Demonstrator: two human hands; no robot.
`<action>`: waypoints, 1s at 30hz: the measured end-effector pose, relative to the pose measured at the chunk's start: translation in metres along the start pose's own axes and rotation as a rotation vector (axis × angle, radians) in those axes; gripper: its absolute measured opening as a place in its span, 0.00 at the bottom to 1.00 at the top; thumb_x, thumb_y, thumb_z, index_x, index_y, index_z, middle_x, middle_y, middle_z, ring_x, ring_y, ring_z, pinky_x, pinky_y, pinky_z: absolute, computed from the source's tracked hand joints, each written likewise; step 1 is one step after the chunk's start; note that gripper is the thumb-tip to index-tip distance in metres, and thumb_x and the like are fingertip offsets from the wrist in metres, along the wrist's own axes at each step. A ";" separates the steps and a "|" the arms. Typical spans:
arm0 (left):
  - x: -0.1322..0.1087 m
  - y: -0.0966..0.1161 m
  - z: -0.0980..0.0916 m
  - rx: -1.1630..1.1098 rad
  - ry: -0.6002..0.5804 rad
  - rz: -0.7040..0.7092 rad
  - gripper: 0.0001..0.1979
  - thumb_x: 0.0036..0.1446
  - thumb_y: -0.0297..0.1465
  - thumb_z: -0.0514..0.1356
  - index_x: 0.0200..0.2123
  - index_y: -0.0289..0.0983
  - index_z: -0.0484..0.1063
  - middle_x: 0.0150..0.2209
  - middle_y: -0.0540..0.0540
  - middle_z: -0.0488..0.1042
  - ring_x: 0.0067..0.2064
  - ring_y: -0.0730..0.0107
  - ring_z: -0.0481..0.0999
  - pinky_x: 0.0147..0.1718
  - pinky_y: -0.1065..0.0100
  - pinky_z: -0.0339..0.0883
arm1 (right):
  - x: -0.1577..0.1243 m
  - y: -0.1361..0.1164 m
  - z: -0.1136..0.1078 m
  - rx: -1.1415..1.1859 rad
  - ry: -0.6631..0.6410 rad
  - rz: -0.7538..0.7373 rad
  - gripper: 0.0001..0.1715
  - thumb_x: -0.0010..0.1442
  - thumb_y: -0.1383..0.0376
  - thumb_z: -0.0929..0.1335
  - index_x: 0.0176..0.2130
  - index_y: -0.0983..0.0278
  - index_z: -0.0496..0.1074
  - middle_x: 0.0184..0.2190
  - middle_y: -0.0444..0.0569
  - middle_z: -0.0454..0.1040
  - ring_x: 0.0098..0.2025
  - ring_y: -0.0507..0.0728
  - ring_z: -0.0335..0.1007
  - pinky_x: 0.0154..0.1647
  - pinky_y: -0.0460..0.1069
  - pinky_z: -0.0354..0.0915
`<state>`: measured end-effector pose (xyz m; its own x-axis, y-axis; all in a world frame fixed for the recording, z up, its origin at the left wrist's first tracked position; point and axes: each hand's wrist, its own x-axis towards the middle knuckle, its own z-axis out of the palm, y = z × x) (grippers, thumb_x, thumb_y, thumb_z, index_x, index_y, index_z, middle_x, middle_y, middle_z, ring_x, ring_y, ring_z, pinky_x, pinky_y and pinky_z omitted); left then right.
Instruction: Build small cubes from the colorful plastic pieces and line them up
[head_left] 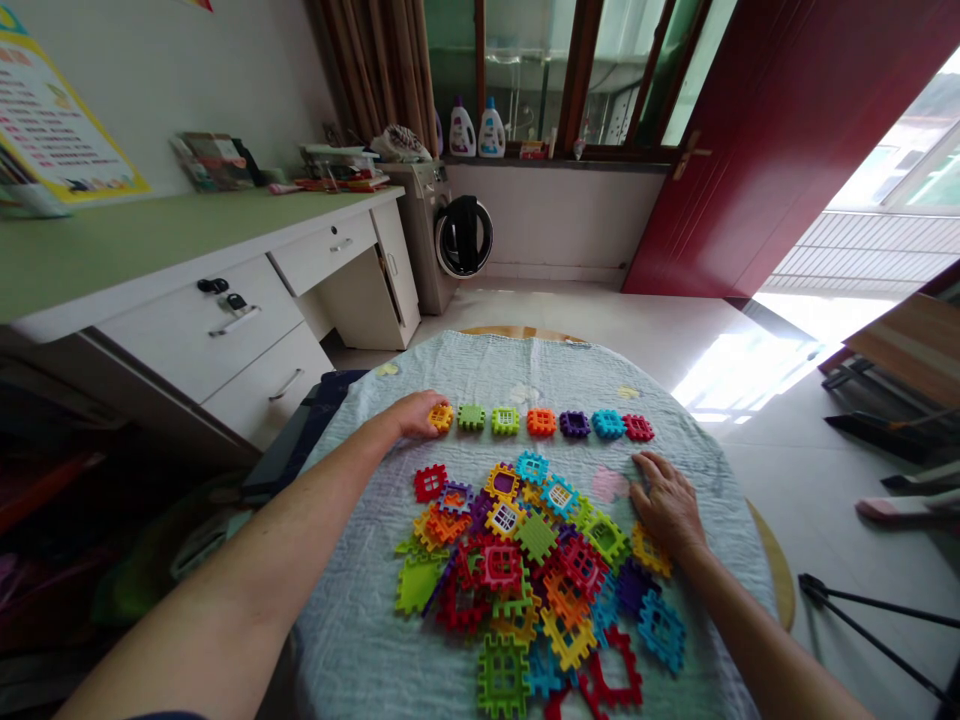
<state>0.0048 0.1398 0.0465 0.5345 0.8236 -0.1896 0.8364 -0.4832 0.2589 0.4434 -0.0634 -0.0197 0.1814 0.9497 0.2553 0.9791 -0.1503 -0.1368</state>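
In the head view, pinches the yellow block [441,417] narrowly in the left hand [421,414], at the left end of a row of blocks [541,422]. Runs from there rightward, long axis side to side, nearly straight, the right end dipping slightly toward the near side. Rests the right hand [667,503] palm down with fingers loosely parted, apparently holding nothing, by the right flank of a pile of panels [536,538]. Has the red block [639,428] just beyond the right fingertips, much nearer to that hand than to the left; has the pile on the near side of the row.

Cannot make out the left fingertips behind the yellow block, nor any contact between its underside and the cloth [360,600]. Cannot tell touching from apart between the right hand and a partly covered yellow panel [651,550]. Buries the pile's lower pieces from sight; cuts off red pieces [555,704] at the bottom edge.
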 end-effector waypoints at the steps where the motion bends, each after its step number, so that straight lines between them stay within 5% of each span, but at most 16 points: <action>1: -0.001 0.001 0.000 0.000 0.004 -0.003 0.27 0.37 0.33 0.64 0.46 0.37 0.74 0.47 0.45 0.76 0.47 0.59 0.75 0.47 0.68 0.66 | 0.000 0.000 0.000 0.003 0.001 0.001 0.25 0.61 0.61 0.60 0.56 0.63 0.67 0.58 0.53 0.68 0.59 0.62 0.62 0.61 0.57 0.56; 13: 0.000 0.003 0.006 0.007 0.032 -0.067 0.27 0.38 0.32 0.63 0.47 0.36 0.73 0.46 0.43 0.74 0.48 0.58 0.74 0.48 0.67 0.66 | 0.000 -0.001 -0.001 0.006 0.005 0.001 0.25 0.61 0.62 0.60 0.56 0.62 0.67 0.58 0.52 0.68 0.59 0.61 0.62 0.61 0.56 0.55; 19: -0.009 0.002 0.009 -0.016 0.109 -0.098 0.43 0.38 0.32 0.64 0.61 0.35 0.59 0.58 0.38 0.65 0.59 0.54 0.66 0.58 0.64 0.59 | 0.000 -0.003 -0.003 0.027 -0.001 0.020 0.25 0.60 0.62 0.60 0.56 0.62 0.68 0.58 0.52 0.68 0.60 0.62 0.62 0.61 0.57 0.56; 24: -0.052 0.005 0.033 -0.039 0.358 -0.167 0.47 0.40 0.37 0.65 0.64 0.40 0.50 0.63 0.38 0.58 0.66 0.48 0.55 0.64 0.54 0.50 | 0.000 -0.003 -0.004 0.047 0.001 0.026 0.25 0.60 0.62 0.61 0.55 0.60 0.69 0.58 0.51 0.68 0.60 0.61 0.62 0.62 0.57 0.55; 30: -0.120 0.032 0.081 -0.093 0.550 -0.325 0.34 0.53 0.36 0.57 0.63 0.41 0.52 0.60 0.37 0.62 0.64 0.51 0.59 0.64 0.51 0.52 | 0.000 -0.004 -0.004 0.051 -0.006 0.028 0.25 0.60 0.62 0.61 0.55 0.61 0.69 0.58 0.52 0.68 0.61 0.61 0.61 0.62 0.56 0.54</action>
<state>-0.0225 0.0012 0.0009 0.0952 0.9675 0.2342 0.9177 -0.1765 0.3559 0.4399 -0.0636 -0.0151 0.2075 0.9472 0.2446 0.9678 -0.1622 -0.1926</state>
